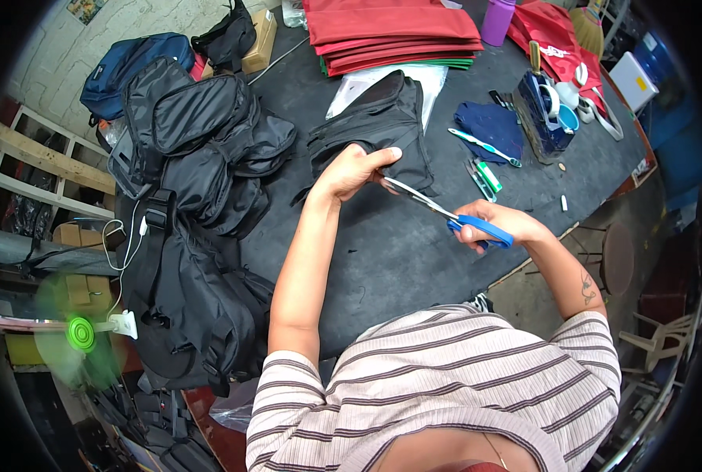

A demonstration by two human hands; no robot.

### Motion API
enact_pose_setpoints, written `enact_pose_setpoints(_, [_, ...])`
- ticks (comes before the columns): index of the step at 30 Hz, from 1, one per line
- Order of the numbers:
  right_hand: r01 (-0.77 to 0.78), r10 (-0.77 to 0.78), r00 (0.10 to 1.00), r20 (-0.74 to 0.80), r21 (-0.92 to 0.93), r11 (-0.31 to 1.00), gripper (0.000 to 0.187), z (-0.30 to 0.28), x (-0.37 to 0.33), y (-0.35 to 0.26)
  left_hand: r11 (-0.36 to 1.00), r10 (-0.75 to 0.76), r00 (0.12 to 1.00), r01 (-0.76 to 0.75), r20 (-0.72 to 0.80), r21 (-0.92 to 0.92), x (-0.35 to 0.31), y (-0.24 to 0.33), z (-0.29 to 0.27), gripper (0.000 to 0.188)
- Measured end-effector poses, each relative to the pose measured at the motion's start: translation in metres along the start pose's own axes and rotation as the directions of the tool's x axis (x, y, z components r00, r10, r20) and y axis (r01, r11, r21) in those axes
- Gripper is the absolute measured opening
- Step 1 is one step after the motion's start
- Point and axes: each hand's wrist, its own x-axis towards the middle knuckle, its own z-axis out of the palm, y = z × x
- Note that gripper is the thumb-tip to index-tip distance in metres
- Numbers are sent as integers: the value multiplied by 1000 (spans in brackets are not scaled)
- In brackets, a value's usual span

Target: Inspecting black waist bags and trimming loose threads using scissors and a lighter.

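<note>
A black fabric bag [382, 118] lies on the dark table in front of me, its near edge lifted slightly. My left hand [352, 169] grips that edge, thumb on top of the cloth. In my right hand [489, 219] is a pair of scissors with blue handles [490, 230], my fingers through the loops. Its metal blades reach left to the bag's edge beside my left fingers. The blades look nearly closed; whether any thread or cloth lies between them is too small to tell.
Black backpacks [186, 118] pile up on the left, with a blue bag [142, 67] behind. Folded red fabric [394, 31] is stacked at the back. To the right are a toothbrush [485, 147], thread snips [481, 181], a dark tool box [541, 118] and a purple bottle [497, 22]. A green fan [81, 334] spins at lower left.
</note>
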Motion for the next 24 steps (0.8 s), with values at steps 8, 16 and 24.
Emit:
enact_pose_setpoints(8, [-94,97,993,-75,33,995,40,5,-2,-3,998,13,999,-11,-30,63,-3,-1,-2,31])
enact_pose_setpoints(16, [-163,158,983,-94,-43,986,38,3,-7,-11,996,-4,1000,6,-19,91,-2,-3,-4,31])
enact_pose_setpoints(24, [214,-224,973,52,156,964,51,-30,-22,6,992,102,995,-102,-4,-71,-7,-7,-5,33])
